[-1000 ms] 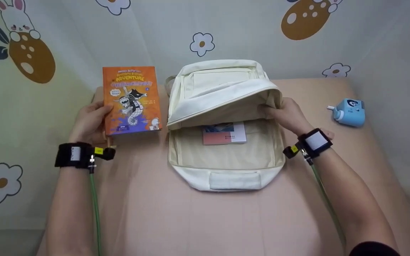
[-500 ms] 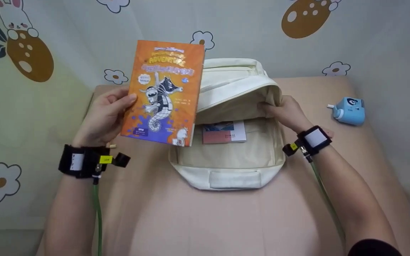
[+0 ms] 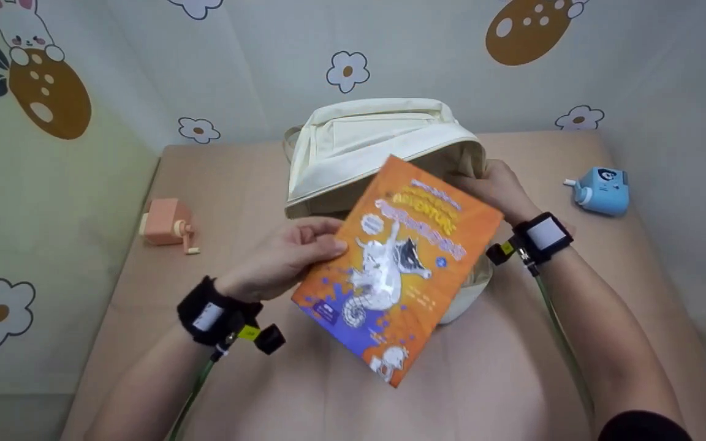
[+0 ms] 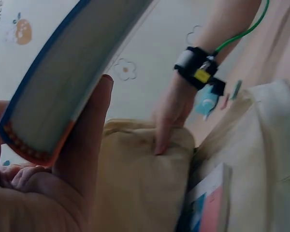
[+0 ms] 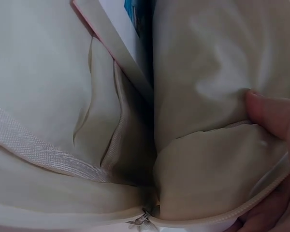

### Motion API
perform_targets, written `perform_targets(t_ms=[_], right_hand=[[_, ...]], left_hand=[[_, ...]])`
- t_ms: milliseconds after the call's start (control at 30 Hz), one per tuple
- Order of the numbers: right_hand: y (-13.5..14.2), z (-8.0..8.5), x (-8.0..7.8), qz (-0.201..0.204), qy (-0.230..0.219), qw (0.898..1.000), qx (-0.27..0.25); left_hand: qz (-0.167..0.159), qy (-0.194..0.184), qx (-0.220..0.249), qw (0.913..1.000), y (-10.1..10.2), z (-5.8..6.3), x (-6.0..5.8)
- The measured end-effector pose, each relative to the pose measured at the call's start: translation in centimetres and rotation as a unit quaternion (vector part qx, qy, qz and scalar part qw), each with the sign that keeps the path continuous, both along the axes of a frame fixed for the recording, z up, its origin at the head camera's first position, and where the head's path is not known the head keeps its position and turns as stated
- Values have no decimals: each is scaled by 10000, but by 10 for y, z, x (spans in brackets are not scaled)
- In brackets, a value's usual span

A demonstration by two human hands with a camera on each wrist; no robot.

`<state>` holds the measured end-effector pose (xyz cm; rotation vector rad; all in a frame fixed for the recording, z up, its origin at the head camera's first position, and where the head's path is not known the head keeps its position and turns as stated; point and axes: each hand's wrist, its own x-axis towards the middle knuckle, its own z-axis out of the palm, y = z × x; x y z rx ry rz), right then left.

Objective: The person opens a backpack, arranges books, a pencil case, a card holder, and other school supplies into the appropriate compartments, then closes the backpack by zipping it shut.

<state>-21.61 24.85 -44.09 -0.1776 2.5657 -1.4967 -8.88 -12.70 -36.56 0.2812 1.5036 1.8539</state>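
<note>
Left hand (image 3: pixel 279 256) pinches the orange book (image 3: pixel 399 275) at nine o'clock, right hand (image 3: pixel 501 188) grips the flap (image 3: pixel 371 145)! Orange book wants squaring, flap high.

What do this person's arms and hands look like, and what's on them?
The left hand and right hand are bare. Each wears a black wristband with a white patch, a yellow tag, a small black block and a green cable. A dark sleeve edge shows on the right arm.
</note>
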Motion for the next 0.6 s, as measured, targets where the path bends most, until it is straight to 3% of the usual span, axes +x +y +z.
perform_targets(t_ms=[133,267,433,600], right_hand=[[-2,1,-1,-20,-73,10000,-55],[-3,2,-1,-89,-37,10000,21],[-1,2,-2,-117,-89,9999,-33],[-1,5,-2,-115,-148,9998,-4]], left_hand=[[-235,-284,-206,9991,16,-30,6],[-138,-666,-308,9972,20,-56,8],[258,-1144,-239,9928,18,-78,0],[745,-1485,-252,9858,14,-88,-10]])
